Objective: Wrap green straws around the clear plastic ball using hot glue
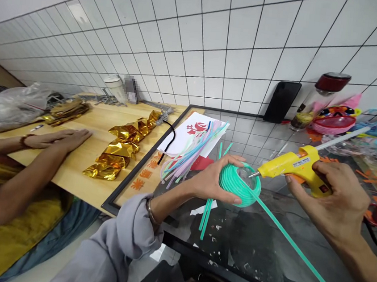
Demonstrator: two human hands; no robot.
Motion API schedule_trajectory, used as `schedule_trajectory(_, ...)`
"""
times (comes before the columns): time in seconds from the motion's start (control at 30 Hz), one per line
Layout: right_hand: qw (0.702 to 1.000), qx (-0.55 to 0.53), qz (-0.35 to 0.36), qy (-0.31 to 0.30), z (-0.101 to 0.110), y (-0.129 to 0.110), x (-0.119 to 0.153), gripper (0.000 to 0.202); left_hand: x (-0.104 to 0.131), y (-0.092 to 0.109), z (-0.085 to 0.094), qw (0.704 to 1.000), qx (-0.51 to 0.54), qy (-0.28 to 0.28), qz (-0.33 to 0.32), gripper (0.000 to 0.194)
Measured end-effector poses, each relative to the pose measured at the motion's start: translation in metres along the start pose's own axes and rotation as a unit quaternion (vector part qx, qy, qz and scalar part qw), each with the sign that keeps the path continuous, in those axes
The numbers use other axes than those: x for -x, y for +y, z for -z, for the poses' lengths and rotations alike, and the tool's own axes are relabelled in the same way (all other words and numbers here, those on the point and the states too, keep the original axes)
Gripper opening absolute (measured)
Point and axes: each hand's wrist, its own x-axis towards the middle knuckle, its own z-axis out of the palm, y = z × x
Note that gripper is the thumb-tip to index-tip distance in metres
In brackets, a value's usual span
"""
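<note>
Left hand point(209, 179) fingers wrapped round a green tube coil point(239, 184) above the glass tabletop point(259, 238), right hand point(332, 201) gripping a yellow glue gun point(293, 165) (nozzle touching the coil), loose green tube point(295, 246) trailing off bottom-right

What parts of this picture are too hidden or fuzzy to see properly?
- Head view: what the green coil is wound around, hidden by the coil and the left hand.
- The glue gun trigger, covered by the right hand.
- The cup by the wall, blurred.
- The other person's body, cut off by the left edge.
</note>
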Motion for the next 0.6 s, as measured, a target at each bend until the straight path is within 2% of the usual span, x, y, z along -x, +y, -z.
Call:
schedule_trajectory(0.13, 0.999, -0.001, -0.029, -0.027, 0.003, -0.004, 0.000, 0.019, 0.000, 0.000, 0.000, 1.000, -0.006, -0.001, -0.008, 0.073)
schedule_trajectory(0.47, 0.999, -0.009, -0.033, -0.001, 0.005, -0.022, -0.002, 0.021, 0.002, 0.001, 0.001, 1.000, -0.008, -0.012, 0.013, 0.075)
schedule_trajectory(0.6, 0.994, -0.034, -0.100, 0.012, 0.003, -0.026, -0.002, 0.022, 0.001, 0.003, 0.001, 1.000, -0.004, -0.013, 0.010, 0.074)
